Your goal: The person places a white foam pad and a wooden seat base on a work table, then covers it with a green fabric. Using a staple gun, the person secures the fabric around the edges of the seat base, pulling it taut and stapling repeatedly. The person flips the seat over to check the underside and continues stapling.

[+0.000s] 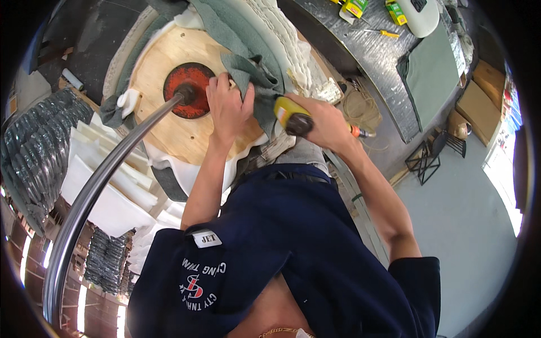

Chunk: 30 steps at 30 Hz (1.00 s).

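A round plywood board (149, 62) lies in front of me, with a worn red and black disc (173, 90) at its centre. From that disc a bent shiny metal tube (112, 160) curves down to the left. Grey-green fabric (228, 31) and white padding (189, 174) wrap around the board's edge. My left hand (230, 107) is over the board's right part, its thumb and fingers closed on a fold of the fabric. In my right hand (326, 121) is a yellow and black staple gun (293, 115), its nose pointing at the fabric beside the left hand.
A metal-topped table (360, 53) at the upper right holds green-yellow boxes (396, 12), a yellow-handled screwdriver (389, 34) and grey-green fabric (431, 79). Plastic-wrapped bundles (45, 146) and white foam sheets (107, 186) stand at left. A black metal frame (431, 155) sits on the floor.
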### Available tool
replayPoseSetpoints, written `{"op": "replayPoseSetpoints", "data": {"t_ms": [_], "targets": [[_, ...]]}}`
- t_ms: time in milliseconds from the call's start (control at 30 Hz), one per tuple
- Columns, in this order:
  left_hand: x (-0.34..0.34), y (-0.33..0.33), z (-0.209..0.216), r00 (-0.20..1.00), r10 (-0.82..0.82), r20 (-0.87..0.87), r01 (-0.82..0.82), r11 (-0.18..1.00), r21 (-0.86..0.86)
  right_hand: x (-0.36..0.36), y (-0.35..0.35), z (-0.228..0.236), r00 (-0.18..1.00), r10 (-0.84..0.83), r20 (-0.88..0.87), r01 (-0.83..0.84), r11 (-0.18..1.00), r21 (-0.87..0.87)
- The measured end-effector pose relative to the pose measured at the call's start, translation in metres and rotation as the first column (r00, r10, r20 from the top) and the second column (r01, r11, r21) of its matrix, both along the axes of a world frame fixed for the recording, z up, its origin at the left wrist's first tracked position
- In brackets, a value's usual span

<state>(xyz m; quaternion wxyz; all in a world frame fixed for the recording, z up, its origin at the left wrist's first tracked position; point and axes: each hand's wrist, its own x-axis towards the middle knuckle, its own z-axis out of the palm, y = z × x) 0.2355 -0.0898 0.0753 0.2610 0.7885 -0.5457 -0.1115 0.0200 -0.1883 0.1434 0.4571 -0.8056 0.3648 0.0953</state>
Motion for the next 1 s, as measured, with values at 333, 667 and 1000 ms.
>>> {"op": "replayPoseSetpoints", "data": {"t_ms": [333,667,1000], "targets": [[0.004,0.001,-0.021,0.994,0.075,-0.08,-0.076,0.997,-0.005,0.013,0.024,-0.008,0.99,-0.01,-0.139,0.012,1.0,0.01],[0.005,0.007,-0.022,0.993,0.086,-0.086,-0.081,0.995,0.057,0.001,-0.006,0.004,0.992,-0.007,-0.122,0.003,0.999,-0.033],[-0.003,0.011,-0.016,0.987,0.136,-0.083,-0.135,0.991,0.018,0.006,-0.016,0.009,0.994,0.088,-0.065,-0.088,0.996,-0.003]]}}
